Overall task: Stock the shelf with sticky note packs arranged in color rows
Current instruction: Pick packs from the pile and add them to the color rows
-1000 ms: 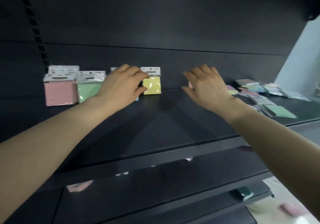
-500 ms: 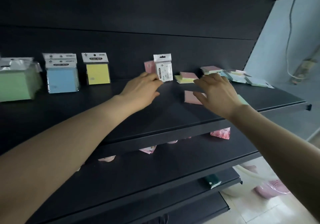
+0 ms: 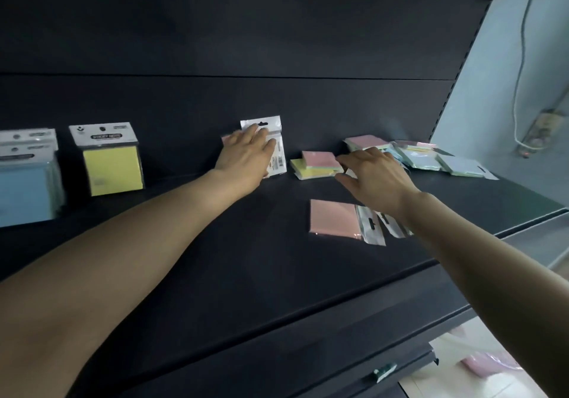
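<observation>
On the dark shelf [image 3: 215, 243] a white-backed sticky note pack [image 3: 278, 163] stands upright against the back wall, with a pink pack partly hidden behind it. My left hand [image 3: 246, 155] lies on its face with fingers spread and fairly straight. My right hand [image 3: 374, 174] hovers with fingers extended beside a small stack of pink and yellow packs [image 3: 317, 163]. A pink pack [image 3: 334, 217] lies flat below my right wrist. A yellow pack [image 3: 112, 166] and blue packs [image 3: 27, 188] stand upright at the left.
A loose pile of mixed pastel packs [image 3: 431, 157] lies at the shelf's right end. Lower shelves run beneath. A pale wall with a hanging cable [image 3: 520, 58] is at the right, and pink items sit on the floor [image 3: 489, 363].
The view has swung right, so the row at the left slid out of view. My left hand rose from the upright pack's base onto its face. My right hand moved off the flat pink pack toward the stack.
</observation>
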Tool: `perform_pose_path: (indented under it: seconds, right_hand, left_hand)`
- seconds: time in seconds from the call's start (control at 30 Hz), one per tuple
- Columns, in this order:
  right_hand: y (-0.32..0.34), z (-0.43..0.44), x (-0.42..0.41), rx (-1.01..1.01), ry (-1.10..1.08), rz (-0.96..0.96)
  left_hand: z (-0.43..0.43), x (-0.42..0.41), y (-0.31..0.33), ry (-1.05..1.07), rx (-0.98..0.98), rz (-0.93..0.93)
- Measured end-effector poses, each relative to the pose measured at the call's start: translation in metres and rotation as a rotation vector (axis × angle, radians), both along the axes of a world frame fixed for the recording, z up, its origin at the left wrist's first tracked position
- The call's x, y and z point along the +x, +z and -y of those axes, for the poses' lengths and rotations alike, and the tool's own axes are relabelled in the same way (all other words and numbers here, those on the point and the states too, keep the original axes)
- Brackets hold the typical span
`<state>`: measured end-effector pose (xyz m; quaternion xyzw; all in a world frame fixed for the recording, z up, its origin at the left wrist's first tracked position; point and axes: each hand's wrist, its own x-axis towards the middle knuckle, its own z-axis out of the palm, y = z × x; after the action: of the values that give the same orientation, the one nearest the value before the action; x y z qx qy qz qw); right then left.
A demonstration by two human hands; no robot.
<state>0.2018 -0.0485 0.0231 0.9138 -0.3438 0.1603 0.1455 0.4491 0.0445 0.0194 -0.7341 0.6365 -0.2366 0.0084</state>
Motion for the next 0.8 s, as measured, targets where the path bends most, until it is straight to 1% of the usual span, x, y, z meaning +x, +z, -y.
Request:
perform_pose_path:
  seconds: [0.07,0.13,0.23,0.3,0.43,0.57,0.63,0.8]
  right_hand:
    - [0.003,0.016,0.006,0.036,0.003,-0.009]
    - [0.006,0.031,0.014,0.085,-0.005,0.002]
    - [0.006,0.053,0.028,0.15,-0.005,-0.027]
    - [0.007,0.065,0.038,0.214,0.008,-0.035]
    - [0.005,0.085,0.057,0.354,0.078,-0.041]
    - [0.0,0.098,0.069,0.357,0.063,-0.161]
    - [0.002,0.104,0.07,0.387,0.06,-0.196]
    - [0.007,0.109,0.064,0.427,0.086,-0.176]
  left_hand:
    - [0.012,0.003,-0.002,0.003,-0.006,0.023]
    - [0.016,0.005,-0.004,-0.024,-0.051,0.044]
    - [0.017,0.007,-0.005,-0.141,-0.176,0.035]
    - [0.015,0.004,-0.002,-0.168,-0.196,0.022]
    - [0.012,-0.003,0.004,-0.116,-0.179,-0.09]
    - [0.01,-0.008,0.008,-0.102,-0.217,-0.186]
    - [0.009,-0.006,0.005,-0.109,-0.219,-0.195]
    - [-0.001,-0.012,-0.005,-0.081,-0.251,-0.28]
